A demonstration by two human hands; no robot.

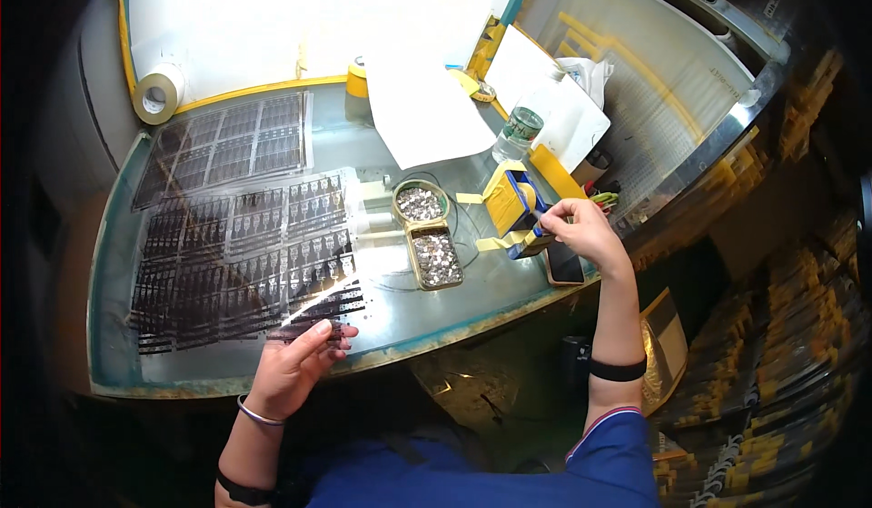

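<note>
- Yellow tape in its blue dispenser (520, 201) sits at the table's right edge; my right hand (581, 233) pinches a strip (505, 241) drawn from it.
- My left hand (295, 363) lies flat, fingers spread, pressing a clear sheet of dark strips (318, 303) near the front edge.
- Two open tins of small silver parts (429, 235) stand between my hands.
- A phone (565, 264) lies just under my right hand.

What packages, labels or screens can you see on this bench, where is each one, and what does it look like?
Water bottle: rear of bench, clear plastic, green label band.
Smartphone: bench's right edge below the right hand, flat, dark screen.
Two tins: bench middle, one round, one rectangular, gold-rimmed, holding small silvery parts.
Tape roll: far left corner, cream ring.
</note>
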